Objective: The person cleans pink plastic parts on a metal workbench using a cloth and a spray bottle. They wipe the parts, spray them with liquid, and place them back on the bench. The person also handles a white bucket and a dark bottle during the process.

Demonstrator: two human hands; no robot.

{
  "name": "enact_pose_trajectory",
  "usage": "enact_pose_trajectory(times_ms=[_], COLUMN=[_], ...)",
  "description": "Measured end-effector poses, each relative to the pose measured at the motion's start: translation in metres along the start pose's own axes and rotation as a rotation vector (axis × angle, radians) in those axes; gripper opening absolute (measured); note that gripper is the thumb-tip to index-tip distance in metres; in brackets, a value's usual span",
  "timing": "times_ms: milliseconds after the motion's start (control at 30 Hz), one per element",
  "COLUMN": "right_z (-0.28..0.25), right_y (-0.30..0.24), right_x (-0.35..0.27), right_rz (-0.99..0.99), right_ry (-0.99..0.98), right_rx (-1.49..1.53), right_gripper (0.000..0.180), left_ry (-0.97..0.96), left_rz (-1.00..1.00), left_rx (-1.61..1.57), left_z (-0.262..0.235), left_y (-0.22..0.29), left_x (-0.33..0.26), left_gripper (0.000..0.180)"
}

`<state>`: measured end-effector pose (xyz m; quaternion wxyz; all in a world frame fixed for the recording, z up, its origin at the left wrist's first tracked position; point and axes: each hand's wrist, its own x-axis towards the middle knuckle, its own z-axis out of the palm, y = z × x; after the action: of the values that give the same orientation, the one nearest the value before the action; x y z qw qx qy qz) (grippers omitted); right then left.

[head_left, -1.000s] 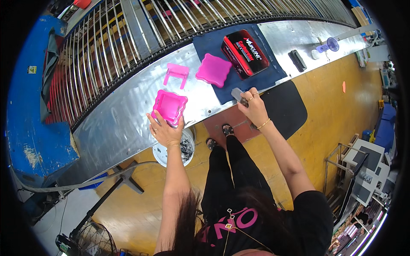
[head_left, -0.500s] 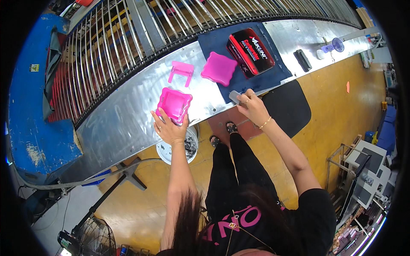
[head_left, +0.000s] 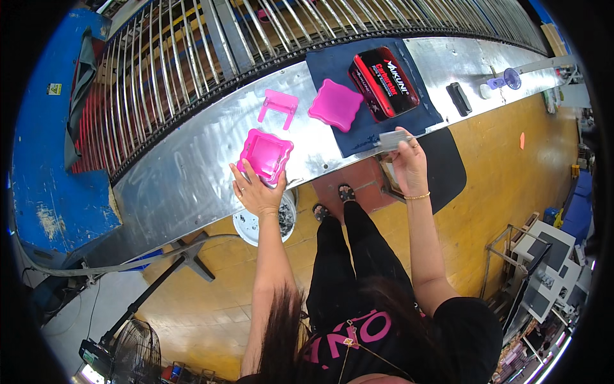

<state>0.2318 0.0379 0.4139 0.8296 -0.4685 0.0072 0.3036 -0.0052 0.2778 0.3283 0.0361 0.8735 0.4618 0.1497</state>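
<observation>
My left hand grips the near edge of a pink scalloped tray, its fingers over the rim and the thumb at the side. The tray lies on the metal table with its hollow side up. Over the table's front edge, my right hand pinches a small flat grey, see-through piece, slightly blurred; I cannot make out its kind. A pink U-shaped frame lies behind the tray. To its right, a flat pink scalloped panel rests partly on a dark blue mat.
A black-and-red box stands on the mat. Farther right lie a black oblong object and a small purple fan. A roller conveyor runs behind the metal table. Below the front edge are a white bucket and a black seat.
My right hand has moved right with the grey piece and turned more upright. My left hand stays on the pink tray. The whole view has shifted slightly.
</observation>
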Motion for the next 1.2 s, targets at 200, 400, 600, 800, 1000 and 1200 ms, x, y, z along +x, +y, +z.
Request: enact_pose_trajectory(times_ms=[200,400,600,800,1000,1200], right_z=[0.009,0.037,0.021,0.021,0.014,0.009], right_y=[0.008,0.023,0.035,0.030,0.029,0.031], right_x=[0.003,0.005,0.021,0.022,0.016,0.014], right_rz=[0.143,-0.496,-0.757,-0.819,-0.994,-0.923], right_ry=[-0.225,-0.168,-0.221,-0.234,-0.149,-0.230], right_rx=[-0.030,-1.386,-1.573,-1.695,-1.598,-1.669], right_gripper=[0.034,0.041,0.037,0.034,0.039,0.039], left_ry=[-0.005,0.011,0.012,0.023,0.033,0.032], left_rz=[0.003,0.016,-0.001,0.001,0.015,0.005], left_rx=[0.006,0.050,0.002,-0.008,-0.008,0.000], left_z=[0.000,-0.002,0.002,0.001,0.001,0.001], left_y=[0.001,0.000,0.000,0.002,-0.001,0.000], left_x=[0.001,0.002,0.000,0.002,0.000,-0.006], left_gripper=[0.101,0.099,0.100,0.100,0.101,0.104])
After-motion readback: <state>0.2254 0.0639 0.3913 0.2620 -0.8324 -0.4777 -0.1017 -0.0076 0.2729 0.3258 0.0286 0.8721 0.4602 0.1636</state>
